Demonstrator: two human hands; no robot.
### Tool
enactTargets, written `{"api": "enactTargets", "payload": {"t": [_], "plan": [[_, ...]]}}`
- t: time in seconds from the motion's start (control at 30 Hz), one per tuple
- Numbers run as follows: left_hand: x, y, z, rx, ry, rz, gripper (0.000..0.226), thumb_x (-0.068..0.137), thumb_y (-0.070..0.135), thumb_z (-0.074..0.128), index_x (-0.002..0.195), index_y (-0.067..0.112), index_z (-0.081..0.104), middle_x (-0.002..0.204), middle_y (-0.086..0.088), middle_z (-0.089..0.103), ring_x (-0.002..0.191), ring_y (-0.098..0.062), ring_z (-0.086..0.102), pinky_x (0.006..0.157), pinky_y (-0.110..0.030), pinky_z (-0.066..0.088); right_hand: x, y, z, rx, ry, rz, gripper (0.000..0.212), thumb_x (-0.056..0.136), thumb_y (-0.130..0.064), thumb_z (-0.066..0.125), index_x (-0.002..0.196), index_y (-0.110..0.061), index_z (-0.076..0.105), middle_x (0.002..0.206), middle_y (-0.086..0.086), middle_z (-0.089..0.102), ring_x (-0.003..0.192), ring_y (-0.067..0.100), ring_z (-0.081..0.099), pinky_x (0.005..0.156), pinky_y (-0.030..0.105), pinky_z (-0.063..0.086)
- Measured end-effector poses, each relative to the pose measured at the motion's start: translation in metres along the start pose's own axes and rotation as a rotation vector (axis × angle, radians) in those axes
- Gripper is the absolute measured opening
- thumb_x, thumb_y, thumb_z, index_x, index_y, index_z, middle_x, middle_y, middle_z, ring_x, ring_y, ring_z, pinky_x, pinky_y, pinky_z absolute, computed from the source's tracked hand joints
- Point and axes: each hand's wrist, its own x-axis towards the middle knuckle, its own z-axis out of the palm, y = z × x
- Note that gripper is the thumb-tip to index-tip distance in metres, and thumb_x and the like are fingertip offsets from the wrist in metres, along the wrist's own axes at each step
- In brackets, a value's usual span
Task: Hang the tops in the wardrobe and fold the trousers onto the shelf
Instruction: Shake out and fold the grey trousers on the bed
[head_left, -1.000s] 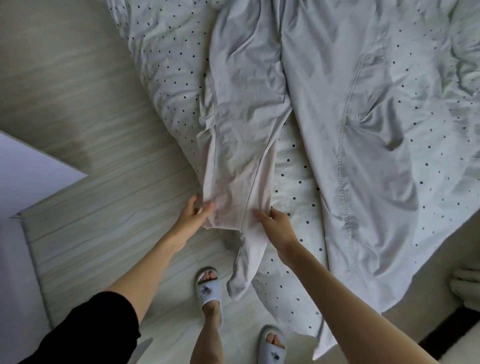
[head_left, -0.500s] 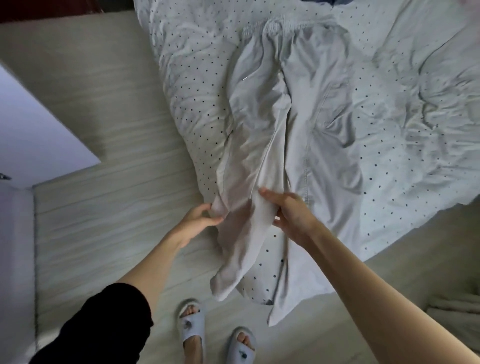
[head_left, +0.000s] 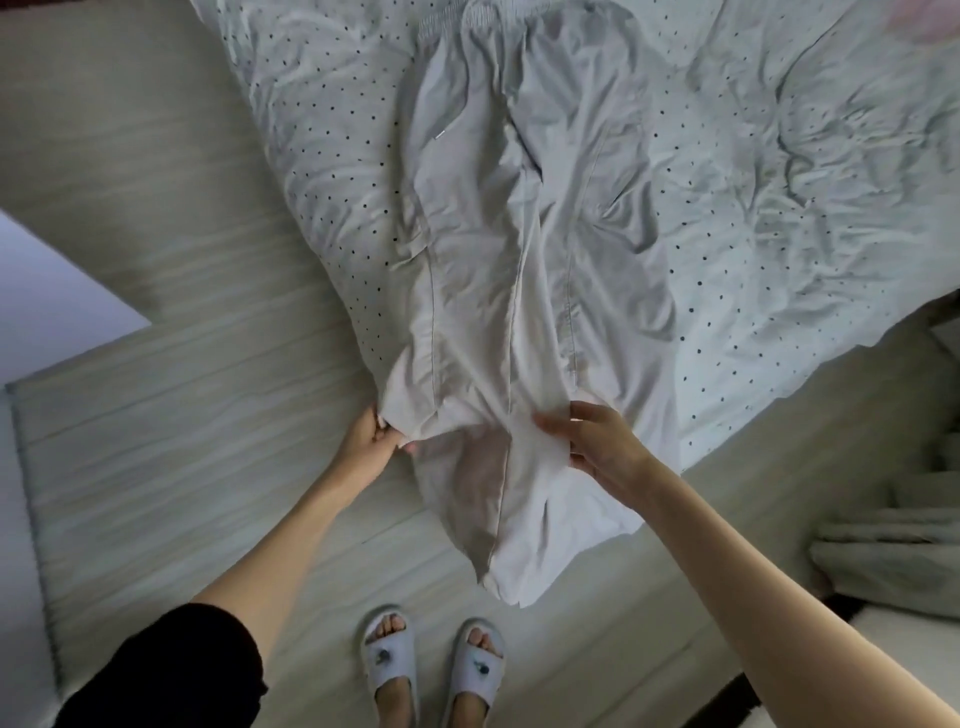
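- Two bare hands work at the near end of a pair of pale grey, thin cotton trousers (head_left: 519, 270) spread lengthwise on a bed covered by a white quilt with small black dots (head_left: 779, 182).
- Since a second ago the two legs, which lay apart with a strip of dotted quilt showing between them, have been drawn together; the left leg now lies against and partly over the right one, and the elastic waistband has come into view at the far end.
- By this reading the lengthwise fold is nearly made, and the crosswise folds and the carry to the shelf remain.
- Left hand (head_left: 370, 447): its grip is closed, fingers curled round the outer edge of the left leg near the bed's edge.
- Right hand (head_left: 597, 447): fingers fairly straight, thumb spread, touching the fabric where the legs meet; whether it pinches the cloth cannot be told.
- Both hems hang off the bed above the pale wooden floor (head_left: 182, 415) and the person's white slippers (head_left: 431, 670).
- No wardrobe, shelf or other container is in view; a heap of crumpled grey-green cloth (head_left: 883, 551) lies at the right edge, its kind unclear.
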Motion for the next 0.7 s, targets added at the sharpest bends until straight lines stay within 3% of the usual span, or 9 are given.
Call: {"api": "enactTargets", "payload": {"t": [0.1,0.23,0.33,0.47,0.6,0.7], "plan": [[-0.007,0.004,-0.019,-0.016,-0.025,-0.031,0.007,0.091,0.009,0.057,0.097,0.010,0.060,0.082,0.006,0.064,0.071,0.010,0.060,0.065,-0.006,0.042,-0.001,0.012,-0.006,-0.002,0.041,0.007,0.016,0.085,-0.015,0.068,0.099,-0.007,0.065,0.105,0.010,0.069,0.094,0.021,0.064,0.092,0.038,0.050],[-0.005,0.018,-0.045,-0.145,-0.056,-0.146,0.016,0.087,0.016,0.058,0.100,0.006,0.058,0.098,-0.005,0.058,0.095,-0.017,0.051,0.084,-0.027,0.038,-0.008,0.025,-0.001,-0.013,0.065,0.035,0.006,0.084,-0.009,0.068,0.087,-0.006,0.064,0.085,0.007,0.067,0.073,0.016,0.064,0.068,0.027,0.056],[-0.005,0.024,-0.056,-0.109,-0.050,-0.098,0.015,0.100,0.018,0.043,0.114,0.016,0.048,0.114,-0.001,0.056,0.107,-0.014,0.051,0.095,-0.030,0.041,-0.012,0.031,-0.001,0.034,0.057,0.053,0.009,0.086,-0.013,0.067,0.085,-0.004,0.065,0.076,0.005,0.068,0.066,0.014,0.065,0.069,0.025,0.057],[-0.017,0.026,-0.061,-0.056,-0.065,-0.127,0.019,0.100,0.026,0.042,0.111,0.012,0.047,0.111,-0.006,0.057,0.104,-0.017,0.053,0.089,-0.032,0.043,-0.015,0.036,-0.001,0.104,0.097,0.035,0.016,0.093,-0.021,0.058,0.089,-0.007,0.063,0.088,0.005,0.066,0.080,0.016,0.062,0.083,0.029,0.051],[-0.045,0.024,-0.068,-0.267,-0.331,-0.338,0.042,0.096,0.044,0.042,0.121,0.015,0.057,0.118,-0.005,0.066,0.108,-0.018,0.063,0.091,-0.035,0.050,-0.020,0.051,0.006,0.030,0.105,0.031,0.022,0.094,-0.023,0.056,0.094,-0.002,0.063,0.093,0.009,0.062,0.087,0.020,0.059,0.085,0.029,0.052],[-0.057,0.017,-0.074,-0.285,-0.440,-0.400,0.045,0.094,0.051,0.039,0.122,0.021,0.058,0.119,-0.002,0.066,0.111,-0.019,0.063,0.092,-0.037,0.048,-0.024,0.058,0.009,-0.025,0.087,0.049,0.019,0.088,-0.020,0.065,0.099,-0.005,0.066,0.090,0.001,0.067,0.083,0.012,0.061,0.072,0.022,0.050]]}}
